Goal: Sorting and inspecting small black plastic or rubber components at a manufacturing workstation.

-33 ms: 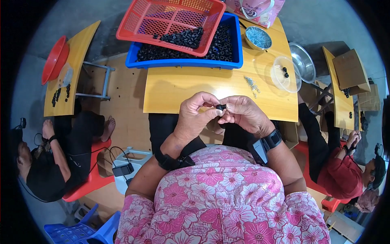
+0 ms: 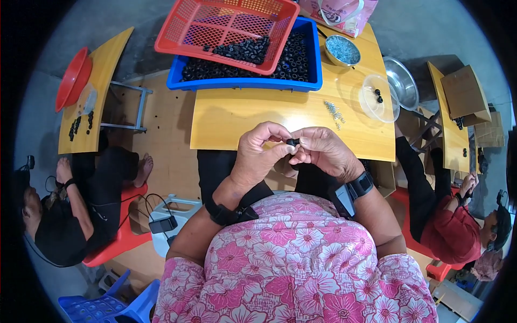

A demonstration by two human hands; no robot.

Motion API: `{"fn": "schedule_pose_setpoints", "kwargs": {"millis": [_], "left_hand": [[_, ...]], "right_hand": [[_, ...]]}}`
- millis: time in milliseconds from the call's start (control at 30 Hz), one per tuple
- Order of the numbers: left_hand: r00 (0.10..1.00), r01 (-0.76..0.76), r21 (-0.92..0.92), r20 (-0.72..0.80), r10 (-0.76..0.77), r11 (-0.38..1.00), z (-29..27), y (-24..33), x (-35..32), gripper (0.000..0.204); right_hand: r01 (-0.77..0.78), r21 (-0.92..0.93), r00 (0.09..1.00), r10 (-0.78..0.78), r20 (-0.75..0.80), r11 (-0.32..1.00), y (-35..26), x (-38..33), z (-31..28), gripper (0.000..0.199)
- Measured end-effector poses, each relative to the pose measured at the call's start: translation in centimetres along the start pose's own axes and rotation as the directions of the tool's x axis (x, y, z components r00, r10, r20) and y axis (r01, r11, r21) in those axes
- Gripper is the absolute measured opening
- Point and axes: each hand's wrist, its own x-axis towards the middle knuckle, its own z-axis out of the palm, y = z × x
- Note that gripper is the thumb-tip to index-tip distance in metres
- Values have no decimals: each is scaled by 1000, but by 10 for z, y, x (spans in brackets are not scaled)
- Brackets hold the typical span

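A small black round part (image 2: 292, 142) is pinched between my two hands, just off the near edge of the table. My left hand (image 2: 260, 152) grips it from the left with thumb and forefinger. From the right, the thumb and fingertips of my right hand (image 2: 325, 151) close on the same part. Its details are too small to make out, and fingers cover some of it. Beyond my hands, small clear pieces (image 2: 334, 112) lie loose on the table (image 2: 237, 116). Two or so similar black parts (image 2: 378, 96) sit in a clear plastic dish (image 2: 368, 109).
At the back, a red mesh basket (image 2: 226, 52) of black parts rests tilted on a blue bin (image 2: 242, 83) holding black rings. A metal bowl (image 2: 343, 51) holds bluish clear pieces. A pink bag (image 2: 350, 13) stands behind. Seated people work at tables left (image 2: 107, 62) and right (image 2: 455, 148).
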Motion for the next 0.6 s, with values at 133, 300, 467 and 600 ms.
{"fn": "schedule_pose_setpoints", "kwargs": {"millis": [133, 300, 467, 600], "left_hand": [[999, -9, 54, 33, 7, 999, 0, 0, -3, 21], [999, -34, 54, -23, 35, 998, 3, -1, -5, 18], [1000, -27, 21, -6, 27, 999, 4, 4, -4, 19], [1000, -20, 14, -16, 21, 1000, 3, 0, -5, 19]], "right_hand": [[-13, 2, 1000, 13, 24, 1000, 3, -2, -2, 34], [-26, 52, 999, 24, 44, 998, 10, -3, 1, 31], [5, 50, 999, -7, 43, 999, 12, -3, 3, 30], [49, 33, 994, -52, 98, 998, 14, 0, 5, 29]]}}
